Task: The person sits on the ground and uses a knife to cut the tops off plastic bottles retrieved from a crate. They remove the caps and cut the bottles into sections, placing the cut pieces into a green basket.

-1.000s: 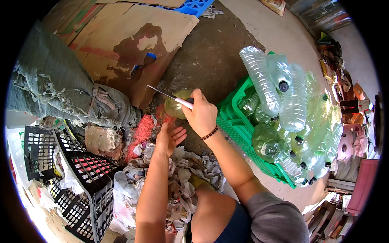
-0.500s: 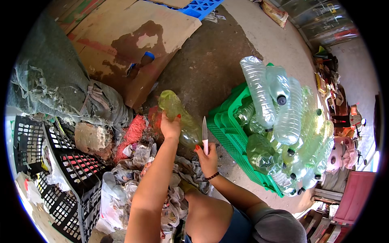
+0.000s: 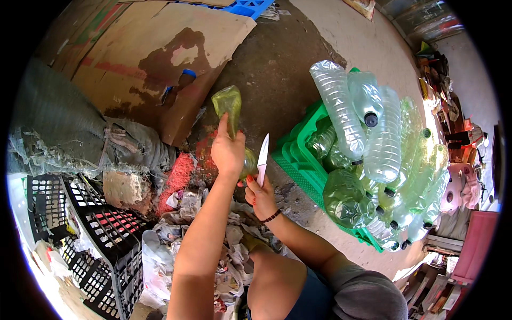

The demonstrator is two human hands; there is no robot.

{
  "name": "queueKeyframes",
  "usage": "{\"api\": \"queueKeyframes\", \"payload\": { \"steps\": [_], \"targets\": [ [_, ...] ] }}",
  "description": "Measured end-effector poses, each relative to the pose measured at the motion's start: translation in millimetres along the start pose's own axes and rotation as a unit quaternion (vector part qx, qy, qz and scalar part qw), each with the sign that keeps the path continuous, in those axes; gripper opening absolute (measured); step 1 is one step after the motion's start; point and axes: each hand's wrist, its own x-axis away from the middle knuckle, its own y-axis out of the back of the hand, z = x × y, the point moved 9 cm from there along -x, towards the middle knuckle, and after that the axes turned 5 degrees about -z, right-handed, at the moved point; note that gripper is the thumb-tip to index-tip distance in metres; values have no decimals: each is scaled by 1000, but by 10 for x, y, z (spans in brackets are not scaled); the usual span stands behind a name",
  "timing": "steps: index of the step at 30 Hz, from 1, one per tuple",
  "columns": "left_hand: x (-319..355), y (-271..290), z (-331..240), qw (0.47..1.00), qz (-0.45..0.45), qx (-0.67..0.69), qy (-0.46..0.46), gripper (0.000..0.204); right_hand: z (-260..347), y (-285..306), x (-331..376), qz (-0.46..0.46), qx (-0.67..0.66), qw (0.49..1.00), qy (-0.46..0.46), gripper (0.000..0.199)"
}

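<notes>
Black crates [image 3: 80, 229]: I see rigid plastic lattice.
Left hand [image 3: 228, 152]: fingers wrapped round a crumpled yellow-green plastic bottle [image 3: 229, 109], raised over concrete.
Right hand [image 3: 260, 194]: clamped on a knife [image 3: 262, 158], blade up.
Green crate [image 3: 298, 160]: piled with clear ribbed bottles [image 3: 368, 133].

Floor: bare grey concrete [image 3: 341, 32], sunlit.
Ground cover: flattened brown cardboard [image 3: 133, 48], stained.
Right edge: cluttered shelves [image 3: 453, 122].

knife [image 3: 262, 158]: 1 | green crate [image 3: 298, 160]: 1 | black crates [image 3: 106, 240]: 2 | bottles [image 3: 341, 114]: perhaps fifteen
</notes>
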Motion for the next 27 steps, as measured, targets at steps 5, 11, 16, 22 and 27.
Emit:
{"api": "queueKeyframes", "payload": {
  "steps": [5, 11, 16, 22, 27],
  "targets": [
    [103, 23, -120, 1000, -11, 18, -10, 60, 79, 15, 5, -2, 20, 1000, 11, 9],
    [164, 45, -193, 1000, -7, 22, -5, 59, 18, 30, -28, 18, 8, 1000, 11, 14],
    [170, 21, -88, 999, -22, 48, -14, 58, 28, 56, -33, 5, 12, 1000, 3, 6],
    [181, 12, -56, 997, -24, 77, -10, 58, 23, 56, -41, 10, 18, 1000, -1, 8],
    [172, -30, -15, 989, -14, 141, -36, 61, 66, 67, -50, 18, 15, 1000, 12, 15]
  ]
}}
